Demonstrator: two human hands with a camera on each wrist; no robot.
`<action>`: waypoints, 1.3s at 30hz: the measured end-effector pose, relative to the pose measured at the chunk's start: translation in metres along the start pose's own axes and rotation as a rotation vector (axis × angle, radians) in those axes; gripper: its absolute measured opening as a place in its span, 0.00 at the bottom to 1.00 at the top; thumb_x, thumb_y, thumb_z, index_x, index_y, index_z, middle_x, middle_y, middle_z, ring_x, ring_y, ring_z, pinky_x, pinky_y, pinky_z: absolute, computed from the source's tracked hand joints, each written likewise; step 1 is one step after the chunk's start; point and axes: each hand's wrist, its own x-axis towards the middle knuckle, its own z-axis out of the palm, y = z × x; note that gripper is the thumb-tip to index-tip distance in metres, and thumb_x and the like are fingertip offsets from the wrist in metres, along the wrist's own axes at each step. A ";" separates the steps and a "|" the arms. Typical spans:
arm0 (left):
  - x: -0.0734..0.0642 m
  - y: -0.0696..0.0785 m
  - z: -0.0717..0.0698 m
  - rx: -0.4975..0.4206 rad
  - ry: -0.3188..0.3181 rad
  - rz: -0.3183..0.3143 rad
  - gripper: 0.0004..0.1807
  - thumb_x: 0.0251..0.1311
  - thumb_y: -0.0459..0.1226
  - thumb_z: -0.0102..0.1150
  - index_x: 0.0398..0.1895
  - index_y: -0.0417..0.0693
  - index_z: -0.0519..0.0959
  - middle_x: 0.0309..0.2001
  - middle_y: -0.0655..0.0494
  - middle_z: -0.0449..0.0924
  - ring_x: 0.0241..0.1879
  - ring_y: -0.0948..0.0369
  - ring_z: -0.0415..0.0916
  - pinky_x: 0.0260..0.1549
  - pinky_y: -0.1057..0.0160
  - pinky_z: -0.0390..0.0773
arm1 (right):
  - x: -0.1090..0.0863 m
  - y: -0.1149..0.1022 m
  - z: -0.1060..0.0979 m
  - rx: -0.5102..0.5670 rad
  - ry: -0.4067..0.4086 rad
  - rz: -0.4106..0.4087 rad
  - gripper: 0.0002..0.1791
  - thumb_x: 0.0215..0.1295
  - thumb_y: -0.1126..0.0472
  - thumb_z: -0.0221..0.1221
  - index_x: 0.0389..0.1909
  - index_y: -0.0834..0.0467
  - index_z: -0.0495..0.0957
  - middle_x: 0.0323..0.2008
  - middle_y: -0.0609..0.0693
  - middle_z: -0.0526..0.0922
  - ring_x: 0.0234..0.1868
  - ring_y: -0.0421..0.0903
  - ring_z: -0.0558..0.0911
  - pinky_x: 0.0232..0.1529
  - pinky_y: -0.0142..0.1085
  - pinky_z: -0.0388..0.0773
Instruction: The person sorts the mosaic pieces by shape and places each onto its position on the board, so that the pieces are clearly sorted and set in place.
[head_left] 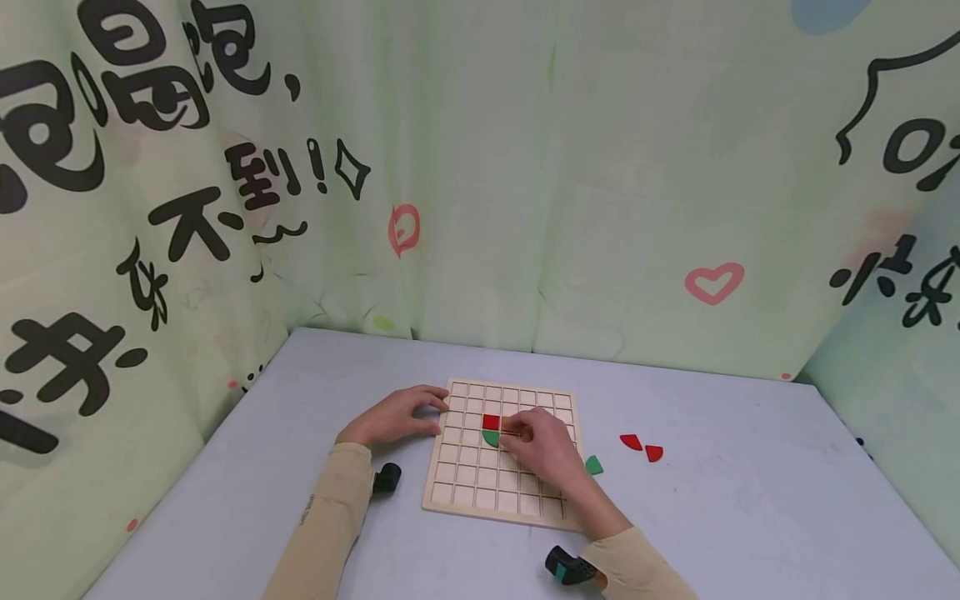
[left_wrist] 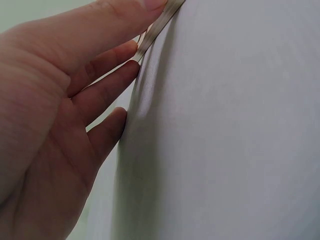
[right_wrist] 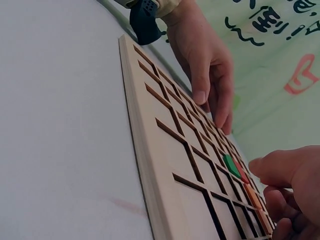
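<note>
Across the table, a board is laid, its edge touched by the left hand, fingers loosely extended. Over its middle, the right hand is held, fingers bent; whether anything is gripped cannot be told. An orange piece is partly covered, beside a red square and a green piece.

Bright, diffusely lit in head view | dimmer, greyer in both wrist views | softly shadowed on table beside left hand
</note>
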 end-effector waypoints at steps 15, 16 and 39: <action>0.000 -0.004 0.000 0.007 0.002 -0.008 0.17 0.57 0.37 0.69 0.50 0.48 0.82 0.67 0.53 0.69 0.70 0.52 0.60 0.69 0.52 0.60 | -0.014 0.022 -0.041 0.015 0.071 0.152 0.19 0.61 0.59 0.67 0.52 0.60 0.80 0.40 0.50 0.80 0.41 0.46 0.79 0.38 0.34 0.80; 0.000 -0.004 0.000 0.006 0.000 -0.013 0.17 0.57 0.38 0.69 0.50 0.48 0.82 0.67 0.53 0.69 0.70 0.53 0.60 0.69 0.52 0.60 | -0.016 0.024 -0.043 0.012 0.073 0.158 0.19 0.61 0.59 0.67 0.52 0.60 0.80 0.41 0.51 0.80 0.41 0.46 0.79 0.38 0.34 0.81; 0.000 -0.003 0.001 0.011 0.004 -0.017 0.17 0.57 0.38 0.69 0.50 0.49 0.82 0.67 0.54 0.69 0.70 0.53 0.60 0.69 0.52 0.60 | -0.053 0.069 -0.091 -0.086 0.061 0.261 0.23 0.63 0.56 0.64 0.55 0.64 0.77 0.47 0.58 0.81 0.46 0.52 0.80 0.42 0.39 0.79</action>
